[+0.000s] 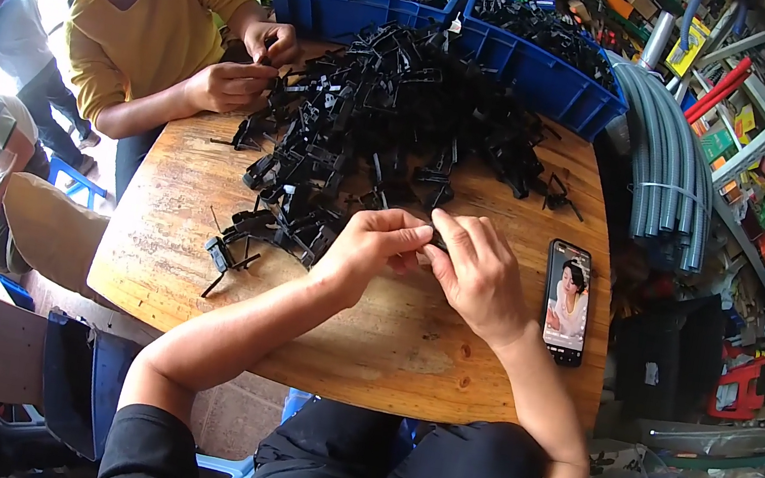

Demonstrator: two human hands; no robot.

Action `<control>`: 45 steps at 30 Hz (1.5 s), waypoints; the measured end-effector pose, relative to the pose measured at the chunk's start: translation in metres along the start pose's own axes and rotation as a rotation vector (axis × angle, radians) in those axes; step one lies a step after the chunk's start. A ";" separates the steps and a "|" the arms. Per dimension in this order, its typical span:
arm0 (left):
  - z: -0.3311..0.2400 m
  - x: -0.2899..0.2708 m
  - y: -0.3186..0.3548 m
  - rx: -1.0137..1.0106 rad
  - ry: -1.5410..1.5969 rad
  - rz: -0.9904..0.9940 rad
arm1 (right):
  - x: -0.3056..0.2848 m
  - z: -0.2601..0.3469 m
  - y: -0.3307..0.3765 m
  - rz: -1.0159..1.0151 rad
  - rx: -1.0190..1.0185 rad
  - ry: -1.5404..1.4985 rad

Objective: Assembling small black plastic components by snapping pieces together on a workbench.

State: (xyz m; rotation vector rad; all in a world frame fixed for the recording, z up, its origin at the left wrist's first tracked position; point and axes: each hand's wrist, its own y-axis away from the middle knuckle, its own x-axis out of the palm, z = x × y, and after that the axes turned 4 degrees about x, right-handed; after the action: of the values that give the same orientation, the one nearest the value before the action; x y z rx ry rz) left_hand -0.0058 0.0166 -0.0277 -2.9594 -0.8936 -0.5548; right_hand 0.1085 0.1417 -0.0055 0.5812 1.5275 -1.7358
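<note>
My left hand [372,242] and my right hand [476,269] meet over the wooden table [406,343], fingertips pinched together on a small black plastic part [436,241] that is mostly hidden between them. Just beyond my hands lies a big heap of black plastic parts [383,109], spreading toward the table's far side. A few loose black parts [235,251] lie to the left of my left hand.
A phone [566,301] with a lit screen lies at my right. Two blue bins [541,59] of black parts stand at the far edge. A person in a yellow top [145,31] works on parts at the far left. Grey hoses [674,165] and shelves stand right.
</note>
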 end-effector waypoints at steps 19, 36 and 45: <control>-0.017 -0.008 -0.009 0.389 0.100 -0.232 | 0.033 -0.049 -0.022 0.357 0.173 0.196; -0.023 0.001 0.005 0.216 -0.305 -0.062 | -0.021 -0.008 -0.017 0.101 0.550 -0.792; -0.016 0.001 0.004 0.349 -0.242 -0.054 | -0.004 -0.003 -0.012 -0.066 0.476 -0.835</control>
State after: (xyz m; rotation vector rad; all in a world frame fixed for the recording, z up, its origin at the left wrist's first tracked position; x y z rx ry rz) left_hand -0.0085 0.0122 -0.0124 -2.7230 -0.9734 -0.0299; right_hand 0.1010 0.1456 0.0048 -0.0121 0.5615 -2.0335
